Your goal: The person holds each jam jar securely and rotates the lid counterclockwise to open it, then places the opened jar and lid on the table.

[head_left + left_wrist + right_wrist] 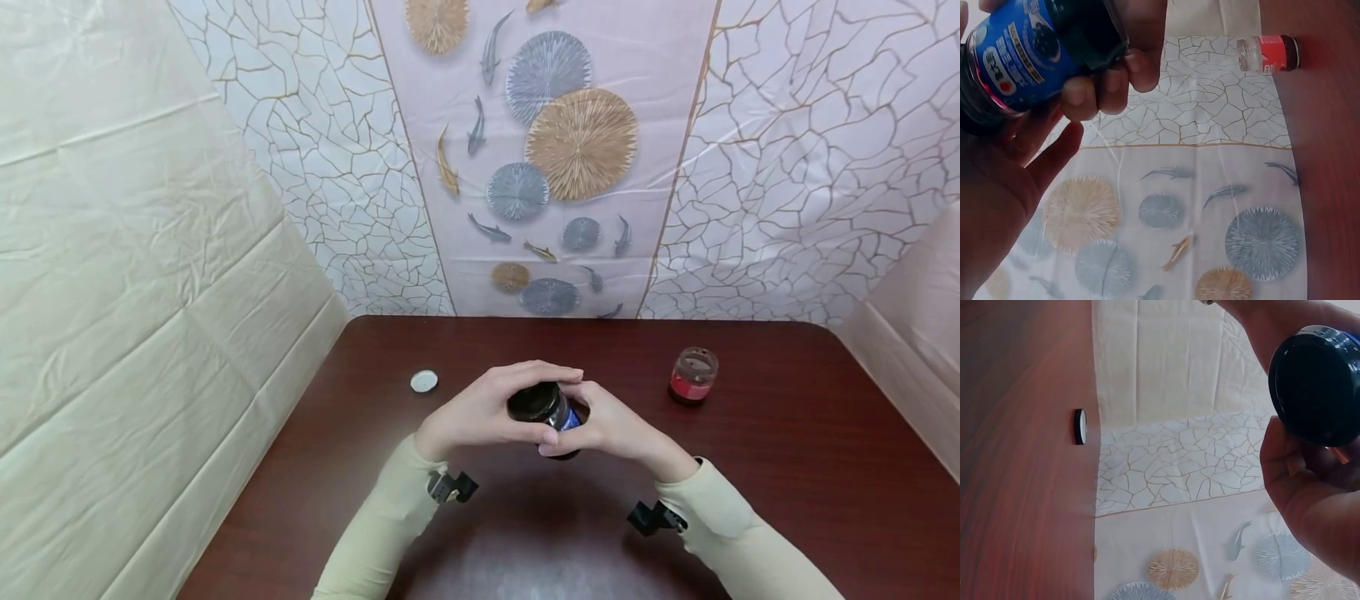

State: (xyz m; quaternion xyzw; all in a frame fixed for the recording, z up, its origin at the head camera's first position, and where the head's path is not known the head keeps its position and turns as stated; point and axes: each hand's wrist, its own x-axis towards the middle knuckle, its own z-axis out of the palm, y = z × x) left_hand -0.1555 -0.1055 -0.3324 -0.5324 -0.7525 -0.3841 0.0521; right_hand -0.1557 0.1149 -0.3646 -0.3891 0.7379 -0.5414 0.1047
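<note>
Both hands are raised at mid-table around a dark glass jar [572, 418] with a blue label, held tilted. My left hand [495, 408] curves round the jar's black-capped end, with its thumb on the near side. From the other side, my right hand [611, 421] grips the jar's body. The left wrist view shows the jar's blue label [1019, 53] with fingers [1113, 87] wrapped about its dark end. In the right wrist view, one dark round end of the jar [1313, 387] faces the camera, and my right hand [1316, 500] is beneath it.
An uncapped glass jar [693, 375] with a red label and dark residue stands at the back right of the brown table [787, 433]. A small lid [423, 381] lies white side up at the back left. Patterned cloth [555, 167] hangs behind the table.
</note>
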